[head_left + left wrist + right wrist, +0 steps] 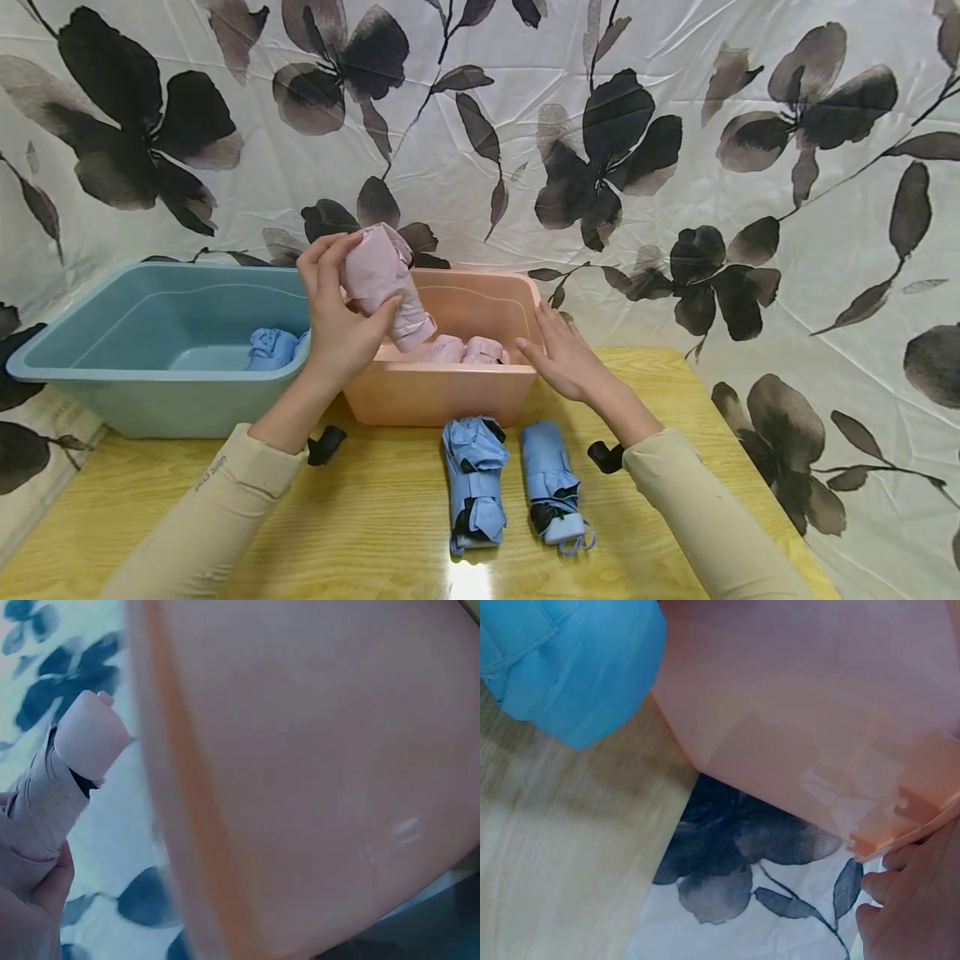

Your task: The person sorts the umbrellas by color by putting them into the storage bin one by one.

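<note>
My left hand [337,308] grips a pink folded umbrella [384,287] over the left part of the pink bin [442,396]. In the left wrist view, the pale handle end of that umbrella [90,742] points up beside the bin wall. Two more pink folded umbrellas [483,351] lie inside the bin, partly hidden by its front wall. With fingers extended, my right hand [566,358] rests at the bin's right rim. On the table in front lie two blue folded umbrellas, one wider [477,483] and one slimmer [551,479] with a wrist loop.
A teal bin [165,404] stands left of the pink one, with a blue folded umbrella [272,348] in its right end. Both bins sit on a yellow wooden table [375,533]. A white cloth with dark flowers [480,167] hangs behind.
</note>
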`<action>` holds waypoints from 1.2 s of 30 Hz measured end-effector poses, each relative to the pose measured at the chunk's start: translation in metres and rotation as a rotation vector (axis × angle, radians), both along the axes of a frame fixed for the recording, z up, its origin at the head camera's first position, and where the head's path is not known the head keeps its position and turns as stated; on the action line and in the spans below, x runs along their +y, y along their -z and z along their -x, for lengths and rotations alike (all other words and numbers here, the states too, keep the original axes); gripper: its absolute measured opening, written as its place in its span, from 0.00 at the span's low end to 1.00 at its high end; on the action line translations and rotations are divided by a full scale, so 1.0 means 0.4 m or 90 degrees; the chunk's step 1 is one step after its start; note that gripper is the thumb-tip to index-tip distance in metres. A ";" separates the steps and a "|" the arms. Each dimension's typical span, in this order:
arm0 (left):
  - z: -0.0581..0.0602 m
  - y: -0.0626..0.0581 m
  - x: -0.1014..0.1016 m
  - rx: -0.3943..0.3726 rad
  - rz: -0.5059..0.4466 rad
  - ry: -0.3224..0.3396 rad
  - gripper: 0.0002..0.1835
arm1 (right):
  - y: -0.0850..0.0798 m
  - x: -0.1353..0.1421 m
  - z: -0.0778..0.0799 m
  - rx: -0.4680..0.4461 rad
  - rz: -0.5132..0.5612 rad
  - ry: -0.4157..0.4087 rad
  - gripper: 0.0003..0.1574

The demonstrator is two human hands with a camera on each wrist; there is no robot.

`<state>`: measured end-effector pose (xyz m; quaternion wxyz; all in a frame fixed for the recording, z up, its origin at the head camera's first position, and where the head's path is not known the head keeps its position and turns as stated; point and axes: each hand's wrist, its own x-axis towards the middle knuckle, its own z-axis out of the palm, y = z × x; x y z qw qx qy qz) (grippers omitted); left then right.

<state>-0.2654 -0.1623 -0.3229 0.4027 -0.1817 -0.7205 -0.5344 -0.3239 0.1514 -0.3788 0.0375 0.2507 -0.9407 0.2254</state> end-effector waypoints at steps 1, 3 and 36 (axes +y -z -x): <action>0.014 0.004 0.002 -0.012 0.004 -0.002 0.46 | 0.001 -0.001 0.001 0.000 -0.002 -0.001 0.53; 0.039 0.010 0.003 -0.043 0.024 -0.004 0.44 | 0.002 -0.003 0.001 0.000 -0.003 -0.002 0.53; 0.242 0.091 -0.055 -0.519 0.462 0.044 0.43 | 0.002 0.000 0.002 0.004 -0.004 -0.002 0.51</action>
